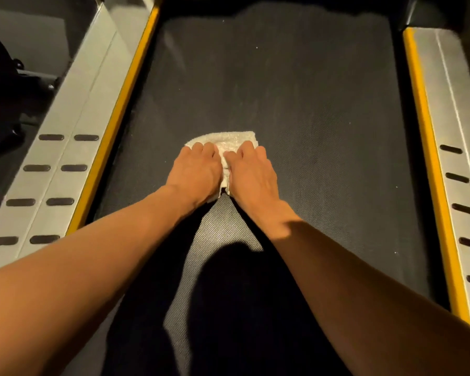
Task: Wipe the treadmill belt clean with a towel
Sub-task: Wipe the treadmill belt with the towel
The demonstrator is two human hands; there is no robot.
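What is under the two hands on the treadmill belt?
A white towel lies on the belt under the left hand and right hand. Its far edge and a middle strip show; the rest is covered.
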